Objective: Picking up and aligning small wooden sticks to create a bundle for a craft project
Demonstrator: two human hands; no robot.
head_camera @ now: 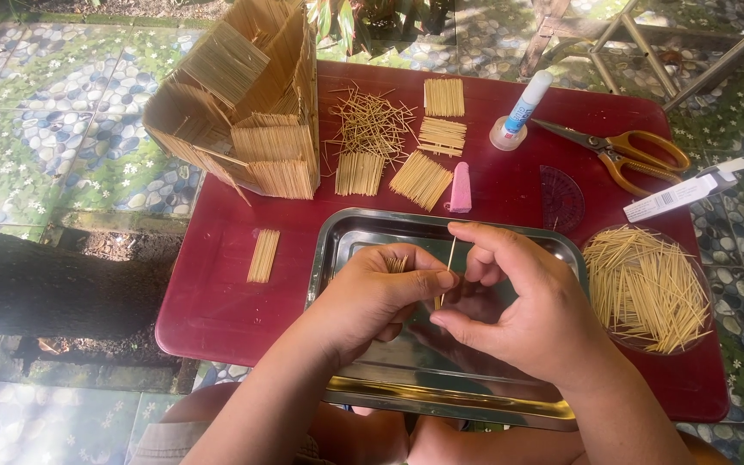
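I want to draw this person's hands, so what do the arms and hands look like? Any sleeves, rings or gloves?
Both arms are bare up to the picture's bottom edge, with no sleeves showing. The left hand and the right hand wear no gloves, and no rings, watch or bracelet show on the fingers or wrists. The fingernails look short and plain.

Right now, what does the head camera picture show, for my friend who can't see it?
Two hands over a metal tray: the right hand pinches one toothpick, the left hand holds a small bundle. A toothpick house stands on the red table.
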